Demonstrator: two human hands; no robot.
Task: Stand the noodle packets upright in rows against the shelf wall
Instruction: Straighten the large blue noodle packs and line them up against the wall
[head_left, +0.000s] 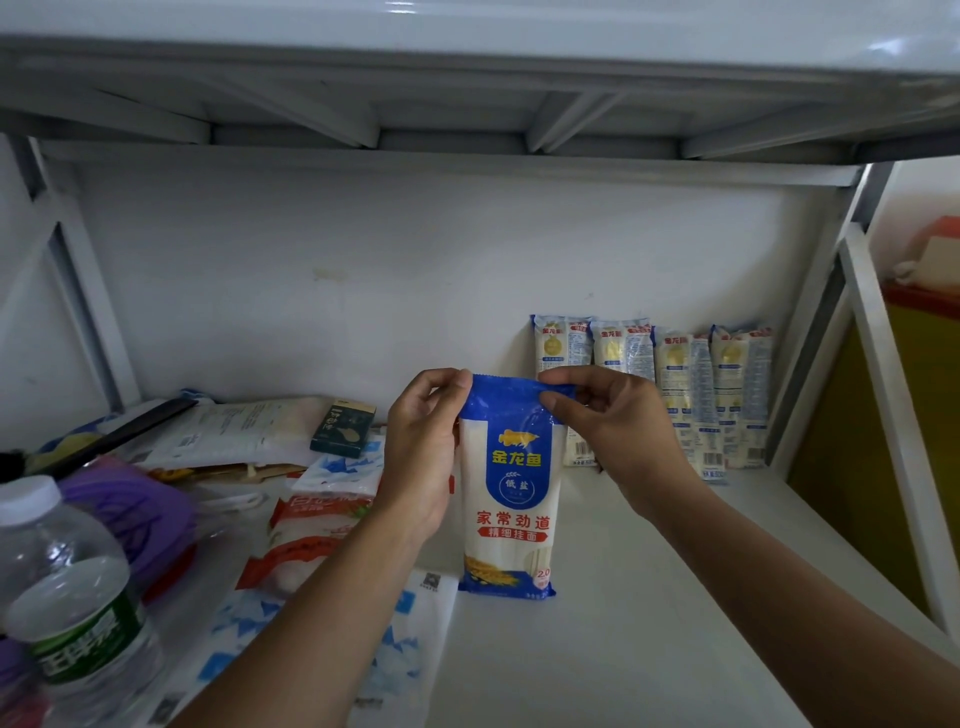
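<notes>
Left hand (421, 447) and right hand (618, 426) pinch the noodle packet (511, 499) by its limp top seal; the contents are probably stiff and brittle.

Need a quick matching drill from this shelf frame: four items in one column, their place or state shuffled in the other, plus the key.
Items
1. blue noodle packet
2. four pale noodle packets
3. water bottle
4. dark green box

Place or state
A. near left corner, white cap on
B. upright in a row against the back wall, at right
C. held upright by its top edge, left hand and right hand
D. lying on the pile of flat packages, left of the hands

Pairs: 1-C, 2-B, 3-A, 4-D
</notes>
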